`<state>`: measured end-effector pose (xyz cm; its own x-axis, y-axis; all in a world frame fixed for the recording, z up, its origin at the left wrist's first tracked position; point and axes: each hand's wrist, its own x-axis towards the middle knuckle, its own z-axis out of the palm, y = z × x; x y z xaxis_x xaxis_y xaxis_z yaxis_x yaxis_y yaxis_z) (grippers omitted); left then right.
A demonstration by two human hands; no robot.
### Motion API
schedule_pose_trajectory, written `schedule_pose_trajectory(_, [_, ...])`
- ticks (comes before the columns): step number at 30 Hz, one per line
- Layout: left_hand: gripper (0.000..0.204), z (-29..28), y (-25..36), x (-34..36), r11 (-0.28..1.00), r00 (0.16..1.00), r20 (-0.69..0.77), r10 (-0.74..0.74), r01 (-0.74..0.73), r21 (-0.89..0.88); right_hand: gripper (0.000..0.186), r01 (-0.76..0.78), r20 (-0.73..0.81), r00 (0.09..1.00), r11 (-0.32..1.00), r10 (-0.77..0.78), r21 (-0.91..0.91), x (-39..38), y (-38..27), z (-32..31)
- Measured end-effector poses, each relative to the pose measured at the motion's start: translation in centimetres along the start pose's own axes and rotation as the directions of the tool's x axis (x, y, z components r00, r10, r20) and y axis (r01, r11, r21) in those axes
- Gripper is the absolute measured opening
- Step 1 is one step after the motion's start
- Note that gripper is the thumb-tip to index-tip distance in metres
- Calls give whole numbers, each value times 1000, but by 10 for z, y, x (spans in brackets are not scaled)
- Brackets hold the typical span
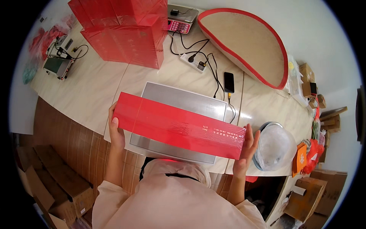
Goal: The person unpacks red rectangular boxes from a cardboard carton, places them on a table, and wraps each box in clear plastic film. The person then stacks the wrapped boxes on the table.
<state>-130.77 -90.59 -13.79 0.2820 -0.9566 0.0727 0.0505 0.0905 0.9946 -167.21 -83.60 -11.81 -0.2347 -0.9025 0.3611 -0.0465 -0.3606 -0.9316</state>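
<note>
A long red box point(173, 124) wrapped in shiny clear film is held level between my two hands, one at each short end. My left hand point(116, 129) grips the left end, thumb on the front side. My right hand point(247, 147) grips the right end, fingers up along its side. Under the box lies a flat grey metal panel with a pale rim point(179, 92) on the marble-patterned table point(95, 91). To the right of my right hand sits a round basin point(276, 147) with translucent plastic in it.
Stacked red boxes point(126, 45), a scale point(179, 19), a power strip point(192, 61) with cables, a phone point(228, 82) and a red-rimmed tray point(268, 34) are at the back. A small machine point(57, 66) stands left. Cardboard boxes point(57, 179) are beside the table at left and right.
</note>
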Motion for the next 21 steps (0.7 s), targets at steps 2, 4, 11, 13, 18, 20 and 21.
schedule_pose_trajectory(2, [84,-3,2,4,1000,997,77,14,-13,-19,94,-3,7,1000,996,4,-89,6,3,-2])
schedule_pose_trajectory(4, [86,-2,6,9,999,988,151,33,-27,-47,75,36,37,999,980,-29,-198,12,3,2])
schedule_pose_trajectory(11, [93,1,21,15,998,963,268,16,1,-61,49,47,-68,996,981,-61,-186,4,25,3])
schedule_pose_trajectory(13, [90,0,16,13,996,967,255,17,5,-85,52,49,-84,994,982,-65,-180,3,27,5])
schedule_pose_trajectory(18, [85,-4,-5,13,985,972,233,16,25,-172,54,63,-92,993,985,-78,-160,5,30,5])
schedule_pose_trajectory(20, [81,-26,-30,9,974,982,191,-8,51,-221,54,55,-107,991,980,-76,-190,5,27,7])
schedule_pose_trajectory(21, [80,-31,-35,9,969,989,150,-19,56,-241,55,53,-107,991,979,-75,-196,7,25,7])
